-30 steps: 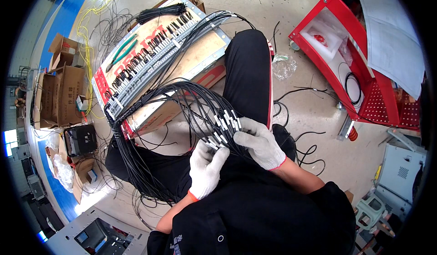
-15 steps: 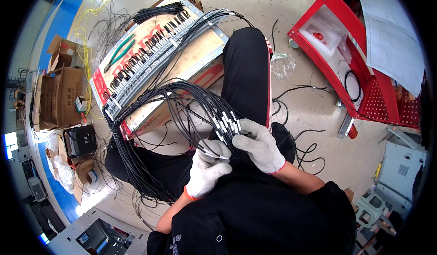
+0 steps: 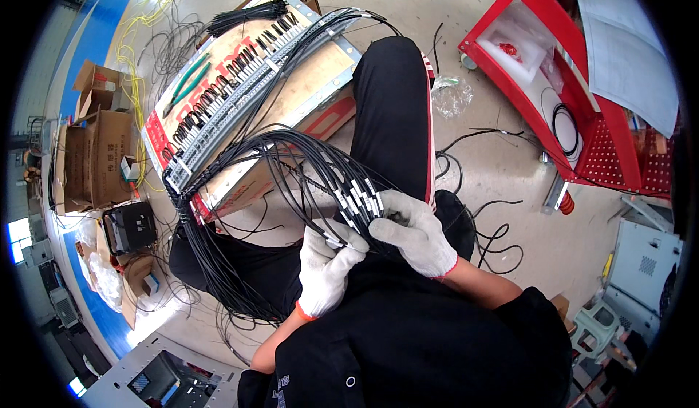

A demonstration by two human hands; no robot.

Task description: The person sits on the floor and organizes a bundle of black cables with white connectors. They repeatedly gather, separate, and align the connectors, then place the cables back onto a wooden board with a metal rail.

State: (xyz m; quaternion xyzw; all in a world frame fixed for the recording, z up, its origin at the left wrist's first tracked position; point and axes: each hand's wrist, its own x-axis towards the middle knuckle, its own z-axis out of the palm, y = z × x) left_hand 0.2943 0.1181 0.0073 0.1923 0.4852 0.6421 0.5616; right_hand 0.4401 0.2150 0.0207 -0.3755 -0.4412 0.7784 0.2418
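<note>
Left hand (image 3: 326, 271), white glove, half curled: I see thumb closed toward fingers, pinching a labelled black cable (image 3: 333, 242) at the tips, 12 o'clock on that hand. Can't tell whether it's one strand or two. 12 = top of my view.

Main cable bundle (image 3: 309, 142) sits at 1 o'clock from the left hand, just beyond its fingertips, arching away toward 10. White labels (image 3: 358, 201) are clustered near its end, between both hands.

Right hand (image 3: 415, 235), also gloved, is clamped on the bundle, thumb in front, fingers partly hidden behind. From there the labels lie at 10 o'clock, the nearest touching its fingers.

Further right, all clocked off the right hand: clear plastic wrap (image 3: 453, 99) near 1, black shoe (image 3: 455, 219) just beside at 3, red metal frame (image 3: 610, 146) at 2, green stool (image 3: 593, 328) at 4, well apart.
</note>
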